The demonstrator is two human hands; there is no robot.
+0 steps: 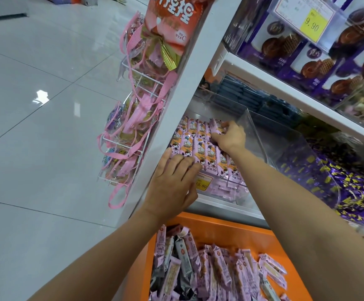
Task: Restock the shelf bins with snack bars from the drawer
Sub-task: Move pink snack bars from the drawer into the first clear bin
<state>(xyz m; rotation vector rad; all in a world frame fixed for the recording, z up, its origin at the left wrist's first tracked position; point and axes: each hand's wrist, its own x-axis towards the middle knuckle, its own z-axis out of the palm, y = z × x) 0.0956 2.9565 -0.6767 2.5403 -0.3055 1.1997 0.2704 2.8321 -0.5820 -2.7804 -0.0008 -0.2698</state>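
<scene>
Both hands are in the clear bin [255,132] at mid-frame, on the lower shelf. The snack bars [198,146] lie there in neat rows, side by side, printed faces up, long axes running up and down the frame from the bin's front to its back. They are slim oblong packs in glossy pink film with orange patches.

The left hand [172,181] is at the bin's front edge, fingers straight and spread, lying flat on the nearest row and gripping nothing. The right hand [228,137] is further up at the back row, its fingers curled around a pink bar [216,126] whose end tilts towards the upper left.

A yellow price label [201,184] sits on the bin's front wall, just beside the left thumb.

At the bottom of the frame the orange drawer [231,228] stands open. It holds loose bars [209,270] in a jumble, pink and a few grey, most leaning with their long axes pointing up the frame.

To the right is a bin of crinkly purple wrapped sweets [339,181]. In the upper right are purple boxes [306,53] and a 9.90 tag [311,23]. On the left a wire rack holds pink-ribboned bags [133,127] above the shiny tiled floor [35,105].
</scene>
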